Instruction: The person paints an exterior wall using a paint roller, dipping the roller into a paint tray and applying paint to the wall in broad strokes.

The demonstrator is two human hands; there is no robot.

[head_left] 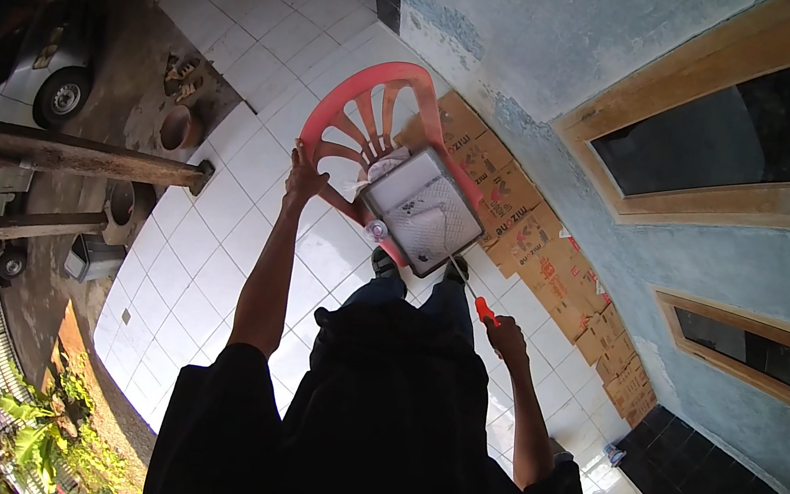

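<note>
My left hand [303,181] is closed on the side of a red plastic chair [379,76] with a slatted back. On the chair's seat rests a paint tray [471,197] with a dark rim and whitish paint in it. My right hand [507,338] grips the orange-red handle of a paint roller [484,310]. Its thin metal rod reaches to the tray's near edge, and the pale roller head seems to lie inside the tray, hard to tell from the paint. Beside the tray are a whitish cloth [387,163] and a small round object [377,229].
Flattened cardboard [545,258] lines the floor along the pale blue wall [543,56], which has wood-framed windows [733,143]. White tiles [180,267] lie underfoot. To the left stand wooden posts [75,154], clay pots [179,129] and a parked vehicle [58,94].
</note>
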